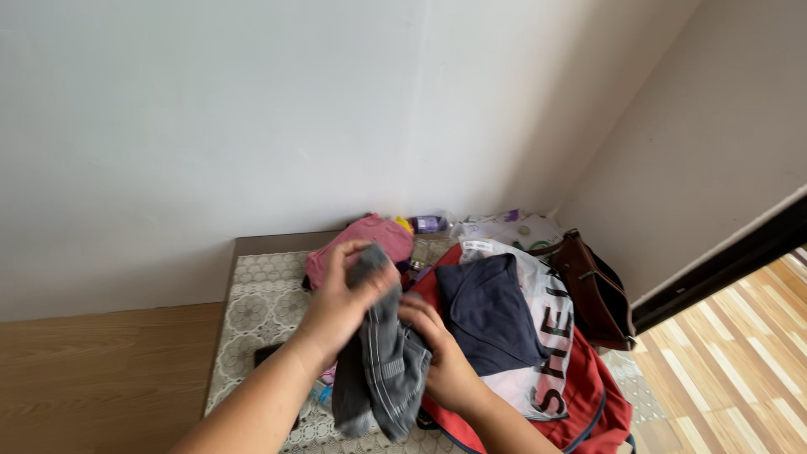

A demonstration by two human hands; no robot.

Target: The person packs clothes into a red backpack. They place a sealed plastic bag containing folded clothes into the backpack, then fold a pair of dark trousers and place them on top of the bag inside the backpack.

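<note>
Near the tabletop's (252,290) front edge, both hands, left (340,307) and right (441,357), grip a grey ribbed garment (382,370), apparently mid-fold; beside it lies a navy shirt (487,315).

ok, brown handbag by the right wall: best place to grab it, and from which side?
Probably the strap of the brown handbag, where it arcs clear above the bag's near top edge around. Come from above and the left: the wall blocks the far side, and clothes crowd its lower left.
</note>
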